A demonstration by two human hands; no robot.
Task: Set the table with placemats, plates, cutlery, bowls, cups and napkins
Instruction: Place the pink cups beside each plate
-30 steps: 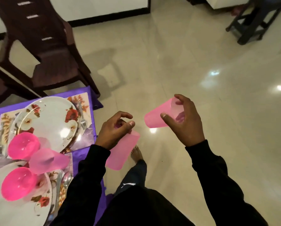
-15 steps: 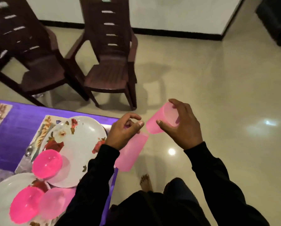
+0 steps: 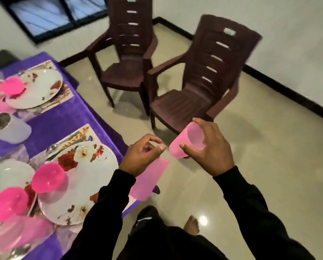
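I am carrying one pink cup [image 3: 149,177] hanging from my left hand [image 3: 140,156] and a second cup [image 3: 188,143] gripped in my right hand [image 3: 211,149], swinging back towards the table [image 3: 63,124], where more settings are coming into view, probably awaiting cups

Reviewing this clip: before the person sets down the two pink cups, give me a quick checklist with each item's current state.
1. Left hand grips a pink cup: ok.
2. Right hand grips the second pink cup: ok.
3. Cups are over the table: not ok, both are beyond its edge.
4. Near plate has its bowl: ok.
5. Far plate has its bowl: ok.
6. Free cup spot beside the near plate: cannot tell.
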